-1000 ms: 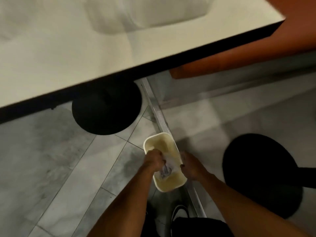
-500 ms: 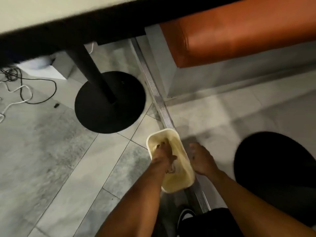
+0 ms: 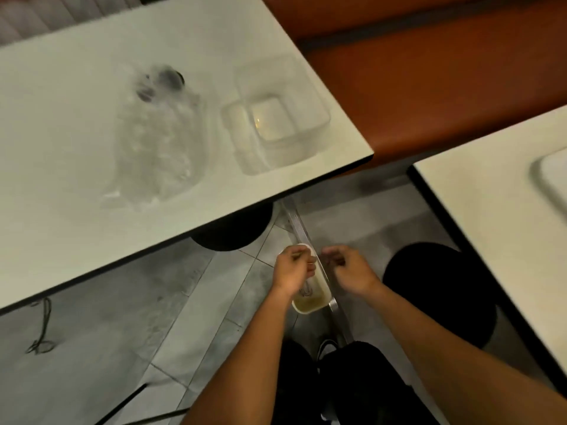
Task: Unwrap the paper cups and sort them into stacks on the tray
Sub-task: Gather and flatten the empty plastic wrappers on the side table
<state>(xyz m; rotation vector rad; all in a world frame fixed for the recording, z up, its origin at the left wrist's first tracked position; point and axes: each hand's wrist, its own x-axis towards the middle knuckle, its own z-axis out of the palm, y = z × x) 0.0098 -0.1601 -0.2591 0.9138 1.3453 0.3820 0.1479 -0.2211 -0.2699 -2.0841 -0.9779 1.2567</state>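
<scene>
Your left hand (image 3: pixel 294 268) is up out of cream bin (image 3: pixel 313 305), was deep inside half second ago. Now curled at far rim, grip unclear. Your right hand (image 3: pixel 348 268) just beside bin, loosely curled, nothing seen in it. Printed wrapper (image 3: pixel 304 291) lies in bin: discard likely done, cups next. Clear-wrapped bundle (image 3: pixel 159 133), probably cups, blurred, mid-table (image 3: pixel 61 210); tray (image 3: pixel 276 157) near right corner. Tiled floor (image 3: pixel 92 317), orange bench (image 3: pixel 445 72), second table (image 3: pixel 491 194) to right.
</scene>
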